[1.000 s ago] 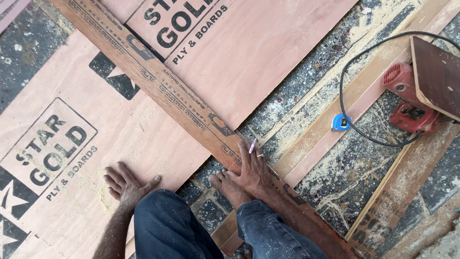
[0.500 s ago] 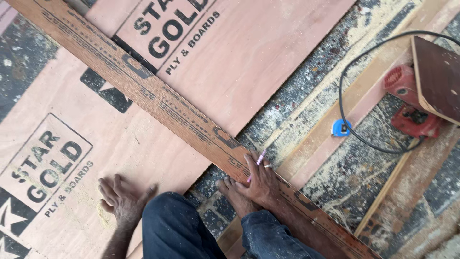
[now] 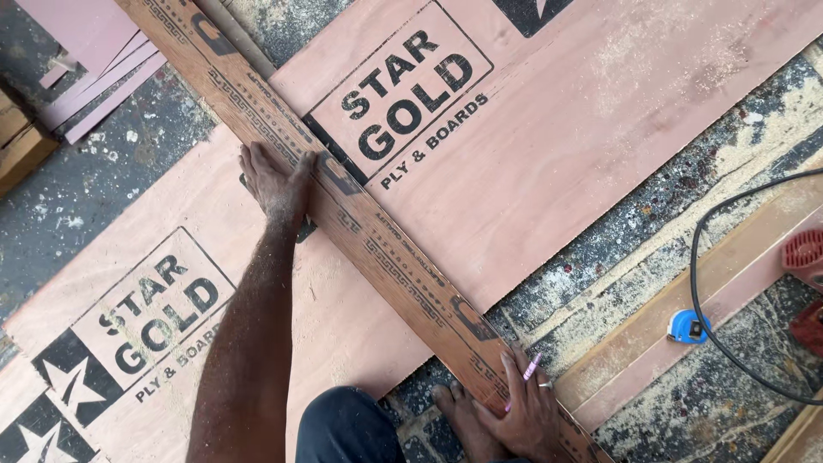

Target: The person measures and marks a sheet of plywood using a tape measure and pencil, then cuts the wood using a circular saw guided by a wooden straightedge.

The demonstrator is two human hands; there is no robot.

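Plywood floor — left hand (image 3: 273,180) flat against straightedge (image 3: 377,249), right hand (image 3: 523,416) pinching a pencil (image 3: 530,370).

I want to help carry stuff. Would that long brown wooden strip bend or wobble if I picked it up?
The long wooden strip looks thin and narrow, so it would probably sag held by one end. It lies flat on the plywood sheet under the left hand and right hand, so rolling seems unlikely.

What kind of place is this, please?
Probably a carpentry work area: plywood sheets lie on a sawdust-strewn floor, with a blue tape measure and a red power tool nearby.
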